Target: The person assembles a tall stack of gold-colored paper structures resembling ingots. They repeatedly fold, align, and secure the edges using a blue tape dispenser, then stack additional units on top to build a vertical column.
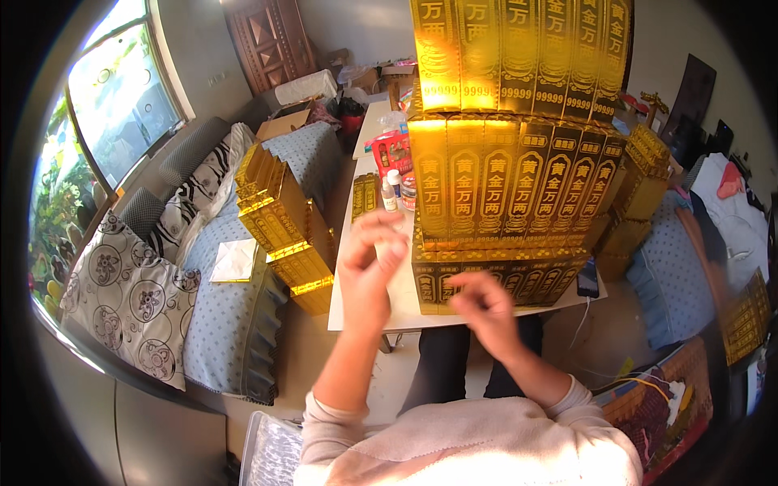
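A tall stack of shiny gold paper boxes (516,182), bearing printed characters, rises in tiers on the white table (401,307) before me. To the left of the stack my left hand (372,261) is raised above the tabletop, its fingers bent and apart with nothing between them. My right hand (488,310), slightly blurred, hovers in front of the lowest tier with its fingers curled loosely, holding nothing visible. It covers part of that tier; whether it touches the boxes I cannot tell.
Small bottles (389,191), a red packet (391,152) and a flat gold piece (364,193) lie beyond my left hand. A phone (587,278) with a cable rests at the table's right edge. Other gold stacks (289,225) stand left and right, near cloth-covered sofas (228,340).
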### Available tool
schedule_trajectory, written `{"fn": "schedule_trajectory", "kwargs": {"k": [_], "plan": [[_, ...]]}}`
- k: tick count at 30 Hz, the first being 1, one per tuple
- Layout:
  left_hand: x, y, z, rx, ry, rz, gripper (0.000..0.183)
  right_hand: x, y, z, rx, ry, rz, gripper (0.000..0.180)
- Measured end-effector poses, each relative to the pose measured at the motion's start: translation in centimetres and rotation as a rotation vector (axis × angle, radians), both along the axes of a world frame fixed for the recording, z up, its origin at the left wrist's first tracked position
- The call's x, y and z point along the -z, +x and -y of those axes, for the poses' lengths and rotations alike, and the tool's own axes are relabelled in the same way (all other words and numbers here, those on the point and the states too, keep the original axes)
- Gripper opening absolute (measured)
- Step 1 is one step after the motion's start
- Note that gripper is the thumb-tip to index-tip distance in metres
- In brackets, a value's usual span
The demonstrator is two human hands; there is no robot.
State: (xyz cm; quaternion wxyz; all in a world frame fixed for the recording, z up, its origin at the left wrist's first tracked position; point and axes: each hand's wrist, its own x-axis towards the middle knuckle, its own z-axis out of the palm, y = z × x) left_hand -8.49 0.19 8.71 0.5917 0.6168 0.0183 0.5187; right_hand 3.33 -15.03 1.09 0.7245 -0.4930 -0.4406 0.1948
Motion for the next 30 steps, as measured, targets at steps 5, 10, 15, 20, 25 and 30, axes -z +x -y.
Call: {"fn": "schedule_trajectory", "kwargs": {"k": [5,10,15,20,25,30], "plan": [[-2.6,3.4,-3.4,0.242,-0.156,0.178,0.006,-1.6,10.6,4.5,0.662,0.191,0.045,0.029],[-0.4,5.3,-3.0,0.41,-0.364,0.219,0.021,-0.2,17.0,6.7,0.958,0.087,0.148,0.047],[0.2,5.7,-1.5,0.509,-0.392,0.262,0.024,2.7,18.8,6.8,0.847,-0.04,-0.013,0.049],[0.4,5.1,0.2,0.421,-0.311,0.214,0.025,3.3,20.9,7.1,0.721,-0.056,-0.049,0.044],[-0.4,4.3,0.9,0.417,-0.248,0.176,0.028,1.8,20.4,7.8,0.662,-0.051,-0.124,0.041],[-4.5,3.1,0.4,0.187,0.012,0.045,0.022,1.5,20.1,8.5,0.755,-0.006,-0.081,0.039]]}}
